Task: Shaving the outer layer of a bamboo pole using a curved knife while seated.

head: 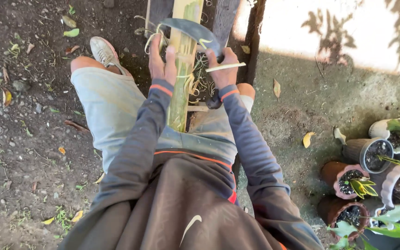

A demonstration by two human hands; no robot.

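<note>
**Curved blade laid across bamboo**

A seated person looks down over dark sleeves and grey shorts. A bamboo pole (180, 83) runs up between the knees. The left hand (162, 62) lies flat against the pole, fingers extended. The right hand (224, 65) has its fingers closed around the handle of a curved blade (191, 28), which crosses the pole farther up. Potted plants (371, 178) stand well apart, on the right.

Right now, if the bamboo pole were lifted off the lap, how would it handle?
The bamboo pole looks straight and thick, so probably stiff, not floppy. Being round, it may roll unless the left hand steadies it. Loose shaved strips curl off it, so the surface could be splintery.
</note>
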